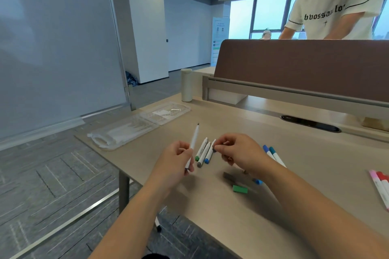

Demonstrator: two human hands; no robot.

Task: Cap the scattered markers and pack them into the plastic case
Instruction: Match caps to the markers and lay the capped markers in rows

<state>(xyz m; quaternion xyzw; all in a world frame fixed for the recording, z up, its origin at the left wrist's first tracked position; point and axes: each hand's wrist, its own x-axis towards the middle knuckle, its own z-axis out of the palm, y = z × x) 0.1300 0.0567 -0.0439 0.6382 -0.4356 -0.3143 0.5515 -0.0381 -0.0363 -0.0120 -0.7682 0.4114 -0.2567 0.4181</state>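
Markers with white bodies (203,153), three side by side, lie on the beige desk (294,149) between the hands, their green, grey and blue ends toward the person. The left hand (177,161) grips an uncapped marker (194,137) near its lower end, tip pointing up and away. The right hand (237,151) pinches a small dark piece (214,149) between thumb and forefinger just beside the three; whether it is a cap is unclear. A grey cap (229,176), green cap (240,189) and blue cap (259,181) lie loose near the right wrist. The clear plastic case (126,132) lies open at the desk's far left corner, well apart from both hands. Two blue-capped markers (271,153) lie beside the right hand.
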